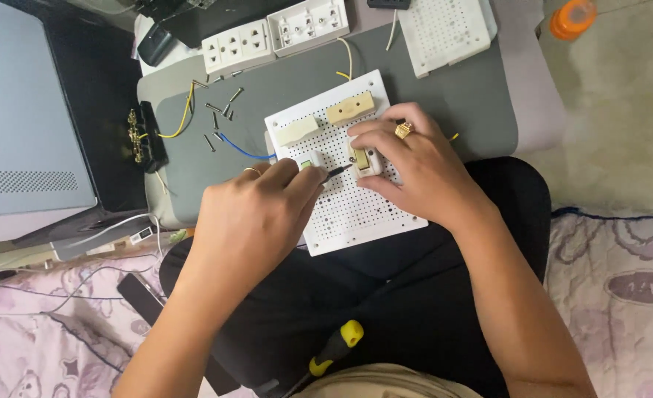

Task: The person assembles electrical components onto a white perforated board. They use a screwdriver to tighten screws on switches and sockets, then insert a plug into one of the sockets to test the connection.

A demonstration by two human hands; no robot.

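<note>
A white perforated board (356, 214) lies tilted on my lap and the grey pad. Two cream blocks (350, 107) are fixed near its far edge. My left hand (249, 217) grips a small dark-tipped tool (337, 170) whose tip points right toward a white switch (364, 158). My right hand (422, 162), with a gold ring, rests on the board and pinches that switch between its fingers. A small white part with a green patch (308, 163) sits just beyond my left fingertips. A blue wire (239, 148) runs in from the left.
Loose screws (220, 110) and a yellow wire (183, 118) lie on the grey pad (452, 96). Two white socket plates (275, 37) and another perforated board (444, 29) sit farther away. A yellow-and-black screwdriver (334, 350) rests on my lap. A grey case (24, 110) stands left, an orange cap (573, 18) top right.
</note>
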